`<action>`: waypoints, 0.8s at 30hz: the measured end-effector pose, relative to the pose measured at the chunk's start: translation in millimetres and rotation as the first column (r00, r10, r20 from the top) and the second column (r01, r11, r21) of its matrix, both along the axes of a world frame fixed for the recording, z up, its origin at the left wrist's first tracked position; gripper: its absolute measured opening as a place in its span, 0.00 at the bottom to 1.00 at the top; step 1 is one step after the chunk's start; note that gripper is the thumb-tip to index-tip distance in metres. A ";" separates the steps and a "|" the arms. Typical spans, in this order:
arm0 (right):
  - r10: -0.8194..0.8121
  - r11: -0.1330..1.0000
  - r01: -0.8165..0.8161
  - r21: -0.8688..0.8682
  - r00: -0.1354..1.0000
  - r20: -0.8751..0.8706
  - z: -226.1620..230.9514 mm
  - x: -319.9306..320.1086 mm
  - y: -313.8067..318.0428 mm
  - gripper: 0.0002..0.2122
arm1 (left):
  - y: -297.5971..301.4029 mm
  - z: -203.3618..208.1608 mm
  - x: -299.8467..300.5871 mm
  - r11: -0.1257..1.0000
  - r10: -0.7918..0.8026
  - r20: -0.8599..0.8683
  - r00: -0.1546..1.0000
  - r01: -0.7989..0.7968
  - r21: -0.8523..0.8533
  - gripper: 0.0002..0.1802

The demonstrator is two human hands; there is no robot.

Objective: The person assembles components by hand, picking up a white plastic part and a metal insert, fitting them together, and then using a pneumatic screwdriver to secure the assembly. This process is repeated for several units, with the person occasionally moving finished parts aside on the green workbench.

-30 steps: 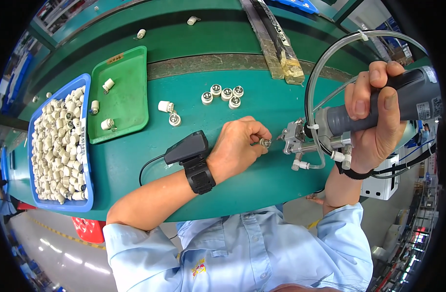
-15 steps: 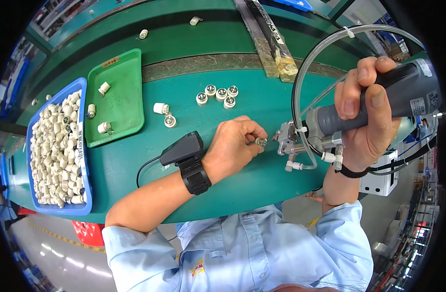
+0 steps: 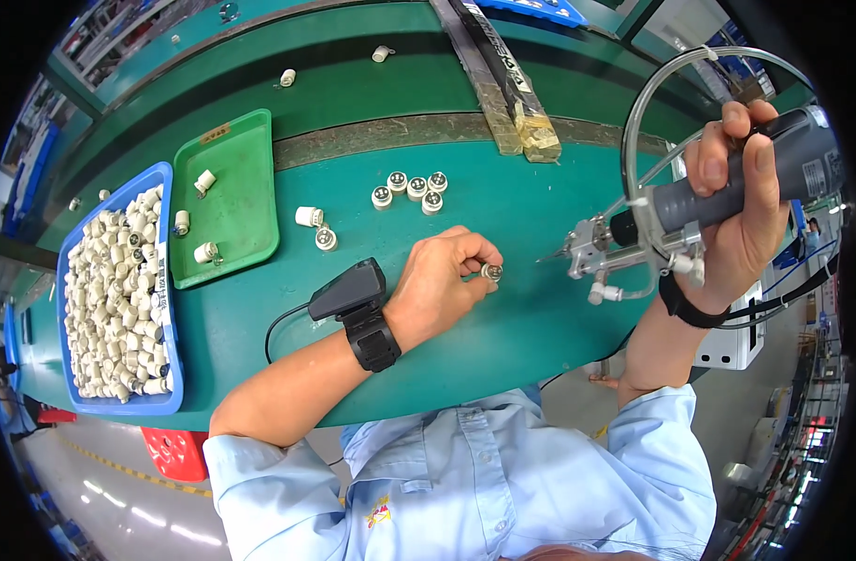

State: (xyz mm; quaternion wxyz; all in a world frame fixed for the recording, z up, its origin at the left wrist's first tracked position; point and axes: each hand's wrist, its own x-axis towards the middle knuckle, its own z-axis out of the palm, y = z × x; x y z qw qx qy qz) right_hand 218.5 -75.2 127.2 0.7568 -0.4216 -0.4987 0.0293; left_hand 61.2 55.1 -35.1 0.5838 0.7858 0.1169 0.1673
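Note:
Between the thumb and fingers of my left hand (image 3: 444,280) is a small white cylindrical part (image 3: 491,272), its dark, dotted round face turned up just above the green work surface. My right hand (image 3: 741,187) is wrapped round a grey power screwdriver (image 3: 694,198) with clear air hoses and a metal head. The thin tip of its bit (image 3: 543,260) points left toward the held part, with a gap between them. Beyond my left hand stands a group of several similar parts (image 3: 417,189), dark faces up. Two more parts (image 3: 326,239) rest left of that group.
At the left, a blue bin (image 3: 176,374) holds a heap of white parts. Beside it a green tray (image 3: 236,196) carries a few. Taped bars (image 3: 512,93) lie at the back. A black wrist device (image 3: 348,290) with a cable is strapped to my left wrist.
My right hand has drawn the screwdriver away to the right, widening the gap from the held part. My left hand has shifted slightly left, still pinching the part.

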 end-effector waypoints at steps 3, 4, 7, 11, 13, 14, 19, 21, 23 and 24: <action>-0.165 0.986 0.165 -0.038 0.986 0.013 6.1 9.1 -11.1 0.16 | -0.2 0.5 -1.4 1.000 -0.026 0.022 0.999 0.026 -0.002 0.12; -0.168 0.985 0.169 -0.034 0.986 0.015 7.6 10.6 -12.1 0.16 | -0.3 0.6 -1.5 0.999 -0.039 0.033 0.999 0.039 -0.005 0.12; -0.335 0.922 0.347 0.172 0.937 -0.098 14.7 8.7 -9.9 0.15 | -0.7 -0.5 -2.5 0.996 -0.039 0.004 0.999 0.039 0.077 0.11; -0.368 0.905 0.333 0.264 0.924 0.099 11.7 12.0 -47.6 0.12 | 0.7 0.5 -4.1 0.994 -0.046 0.009 0.999 0.045 0.103 0.10; -0.789 0.589 0.586 0.556 0.564 0.242 16.0 16.6 -60.6 0.10 | 0.4 1.4 -4.2 0.994 -0.043 0.022 0.999 0.041 0.099 0.10; -0.866 0.468 0.595 0.653 0.456 0.206 10.5 11.7 -65.6 0.09 | -0.1 1.6 -4.3 0.997 -0.049 0.046 0.998 0.047 0.060 0.11; -0.350 0.853 0.522 0.021 0.540 0.765 -43.6 -55.6 -62.6 0.09 | -1.3 -6.2 -5.4 0.985 -0.071 0.094 0.993 0.085 -0.150 0.12; -0.068 0.804 0.441 -0.399 0.735 0.675 -62.4 -55.5 -42.7 0.08 | -1.8 -6.3 -7.3 0.972 -0.079 0.092 0.993 0.098 -0.216 0.13; 0.032 0.785 0.335 -0.522 0.818 0.574 -95.3 -42.5 -35.7 0.10 | -1.9 0.3 -7.6 0.953 -0.138 0.048 0.989 0.146 -0.267 0.15; 0.026 0.784 0.340 -0.519 0.817 0.575 -104.2 -39.8 -35.3 0.10 | -2.7 2.7 -7.5 0.942 -0.165 0.025 0.986 0.165 -0.292 0.17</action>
